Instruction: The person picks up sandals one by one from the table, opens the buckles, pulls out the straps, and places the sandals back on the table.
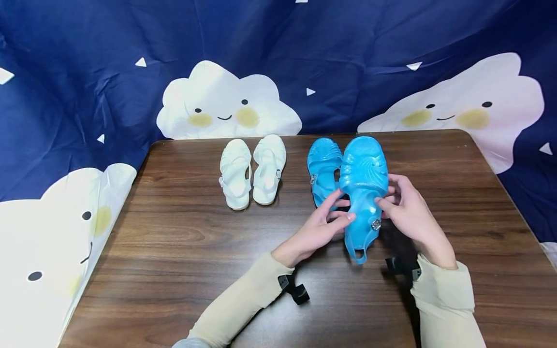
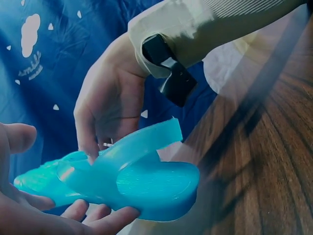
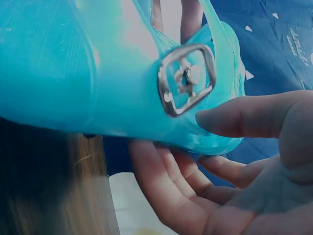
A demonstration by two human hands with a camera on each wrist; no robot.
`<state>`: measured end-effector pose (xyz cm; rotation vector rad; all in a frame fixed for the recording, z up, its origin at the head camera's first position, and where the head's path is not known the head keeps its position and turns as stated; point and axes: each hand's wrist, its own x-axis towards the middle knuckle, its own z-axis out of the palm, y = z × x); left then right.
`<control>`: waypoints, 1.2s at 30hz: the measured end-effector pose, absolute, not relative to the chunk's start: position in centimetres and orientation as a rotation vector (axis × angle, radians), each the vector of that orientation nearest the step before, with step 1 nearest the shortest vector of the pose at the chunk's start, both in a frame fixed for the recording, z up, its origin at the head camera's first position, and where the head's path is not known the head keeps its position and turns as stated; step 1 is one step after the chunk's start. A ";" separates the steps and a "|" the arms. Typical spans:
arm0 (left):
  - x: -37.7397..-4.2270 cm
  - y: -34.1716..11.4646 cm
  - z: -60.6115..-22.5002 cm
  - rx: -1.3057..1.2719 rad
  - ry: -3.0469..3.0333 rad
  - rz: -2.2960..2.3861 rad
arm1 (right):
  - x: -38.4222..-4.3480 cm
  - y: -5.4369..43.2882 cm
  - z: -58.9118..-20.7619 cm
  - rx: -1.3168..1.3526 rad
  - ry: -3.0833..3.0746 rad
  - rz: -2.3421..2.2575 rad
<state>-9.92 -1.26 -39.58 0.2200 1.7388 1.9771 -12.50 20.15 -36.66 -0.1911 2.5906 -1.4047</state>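
Note:
A blue jelly sandal is held up over the table between both hands, its toe toward the back and its heel strap toward the front. The left hand has its fingers against the sandal's left side and underside; in the left wrist view its thumb stands away from the shoe. From the other side the right hand grips it, thumb on top near the metal buckle and fingers beneath. Just left of the held shoe, a second blue sandal stands on the table, partly hidden by it.
A pair of white sandals stands farther left, the left white sandal close beside the right white sandal. The brown wooden table ends against a dark blue cloth with clouds printed on it.

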 end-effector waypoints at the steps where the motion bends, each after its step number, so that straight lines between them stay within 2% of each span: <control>1: -9.9 -1.1 -39.6 0.216 1.730 1.983 | -12.5 20.3 -36.7 -0.186 2.589 -1.403; 26: -10.6 1.3 -41.3 0.087 1.703 1.923 | -13.0 22.1 -36.9 -0.054 2.516 -1.381; 36: -10.6 1.4 -41.5 0.117 1.620 1.926 | -13.0 22.5 -37.3 -0.042 2.493 -1.319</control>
